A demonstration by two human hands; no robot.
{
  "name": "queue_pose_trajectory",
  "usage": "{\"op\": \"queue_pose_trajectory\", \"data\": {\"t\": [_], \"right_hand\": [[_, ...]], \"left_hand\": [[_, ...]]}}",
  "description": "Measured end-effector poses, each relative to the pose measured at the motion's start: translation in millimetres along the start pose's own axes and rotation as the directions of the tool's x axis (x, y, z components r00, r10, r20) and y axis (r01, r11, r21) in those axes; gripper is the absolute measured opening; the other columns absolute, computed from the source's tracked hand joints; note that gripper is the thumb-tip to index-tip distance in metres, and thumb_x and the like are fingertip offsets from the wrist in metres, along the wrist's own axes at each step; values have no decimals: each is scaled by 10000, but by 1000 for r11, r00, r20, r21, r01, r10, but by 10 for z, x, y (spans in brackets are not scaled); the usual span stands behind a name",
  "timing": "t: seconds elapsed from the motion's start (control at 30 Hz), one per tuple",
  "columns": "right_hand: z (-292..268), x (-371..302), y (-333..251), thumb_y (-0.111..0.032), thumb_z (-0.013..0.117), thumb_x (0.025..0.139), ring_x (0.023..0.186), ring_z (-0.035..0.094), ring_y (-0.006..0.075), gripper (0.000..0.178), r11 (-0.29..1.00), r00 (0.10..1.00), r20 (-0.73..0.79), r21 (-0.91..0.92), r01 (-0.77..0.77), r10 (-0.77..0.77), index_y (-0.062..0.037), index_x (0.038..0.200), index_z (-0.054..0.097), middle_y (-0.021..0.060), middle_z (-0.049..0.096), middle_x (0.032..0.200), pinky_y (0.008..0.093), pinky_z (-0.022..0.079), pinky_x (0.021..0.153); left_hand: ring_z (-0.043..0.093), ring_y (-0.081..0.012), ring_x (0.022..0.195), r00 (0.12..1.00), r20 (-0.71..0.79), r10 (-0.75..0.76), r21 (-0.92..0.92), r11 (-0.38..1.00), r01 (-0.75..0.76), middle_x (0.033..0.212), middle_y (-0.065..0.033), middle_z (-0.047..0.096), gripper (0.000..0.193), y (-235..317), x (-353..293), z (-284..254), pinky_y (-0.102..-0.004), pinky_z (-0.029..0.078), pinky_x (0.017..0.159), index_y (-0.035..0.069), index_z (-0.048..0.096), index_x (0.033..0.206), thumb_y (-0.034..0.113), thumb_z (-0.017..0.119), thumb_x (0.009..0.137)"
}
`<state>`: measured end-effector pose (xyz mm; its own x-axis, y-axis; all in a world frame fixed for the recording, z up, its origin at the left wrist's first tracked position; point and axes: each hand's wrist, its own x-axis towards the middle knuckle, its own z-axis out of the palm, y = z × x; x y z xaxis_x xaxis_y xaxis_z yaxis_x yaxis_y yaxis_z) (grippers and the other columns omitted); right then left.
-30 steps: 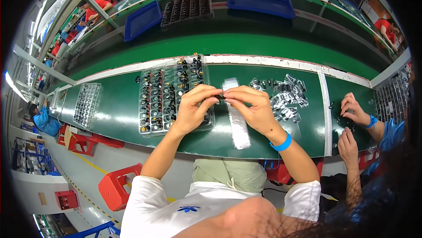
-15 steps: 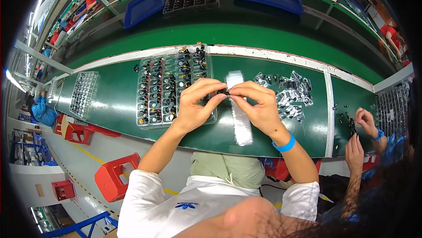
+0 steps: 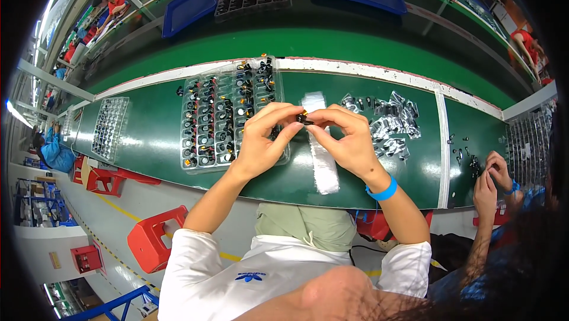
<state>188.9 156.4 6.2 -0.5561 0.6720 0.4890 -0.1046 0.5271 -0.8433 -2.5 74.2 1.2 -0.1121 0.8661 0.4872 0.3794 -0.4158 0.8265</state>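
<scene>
Over the middle of the green bench, both my hands meet at a small black part with a yellow-orange bit on it; its exact kind is too small to make out. My left hand pinches one side of it between thumb and fingertips. On the other side, my right hand pinches it too, a blue band round the wrist. Beneath the hands lies a stack of flat, clear plastic bags. To the left sits a clear compartment tray of similar black parts, some with orange or red bits.
Small black parts in clear bags are heaped right of my hands. Beyond a white divider, a co-worker's hands are near loose black parts. Another filled tray is farther left. A red stool stands below the bench.
The black part has been turned between my fingertips, and its yellow-orange bit now shows. My hands stay almost in place. At the right, the co-worker's hands have come together.
</scene>
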Motion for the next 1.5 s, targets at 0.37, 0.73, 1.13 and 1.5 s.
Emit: {"op": "queue_pose_trajectory", "data": {"t": [0.37, 0.73, 1.13, 1.5], "right_hand": [[3, -16, 40, 26, 767, 866, 831, 714, 197, 185, 997, 1000, 10, -69, 20, -19, 33, 1050, 754, 120, 747, 976, 298, 567, 724], [126, -136, -52, 46, 731, 889, 714, 708, 204, 141, 966, 992, -43, -233, 109, -123, 42, 1029, 745, 131, 730, 879, 290, 548, 626], [-8, -6, 30, -18, 727, 923, 787, 715, 159, 237, 997, 998, 24, -50, -57, 58, 15, 1158, 726, 94, 724, 974, 265, 572, 669], [-100, 28, 111, -5, 673, 961, 706, 689, 142, 170, 998, 994, -106, -58, -16, 9, 38, 1119, 720, 83, 696, 917, 258, 559, 620]], "left_hand": [[698, -212, 917, 988, -12, 153, 151, 977, -149, 1045, -140, 714, 237, -14, -7, 2, -314, 571, 772, -36, 740, 1106, -42, 765, 870], [702, -303, 919, 977, -8, 213, 255, 945, -204, 1030, -179, 709, 197, 60, -15, 43, -355, 568, 802, -54, 711, 1065, -72, 730, 870], [683, -115, 827, 989, -146, -26, 432, 898, 87, 957, -77, 758, 243, -31, 296, -1089, -262, 558, 781, -12, 755, 1136, 46, 786, 903], [686, -265, 814, 966, 161, -204, 672, 739, 44, 926, -150, 739, 169, -540, 450, -1409, -357, 538, 771, -21, 765, 1002, 121, 758, 910]]}}
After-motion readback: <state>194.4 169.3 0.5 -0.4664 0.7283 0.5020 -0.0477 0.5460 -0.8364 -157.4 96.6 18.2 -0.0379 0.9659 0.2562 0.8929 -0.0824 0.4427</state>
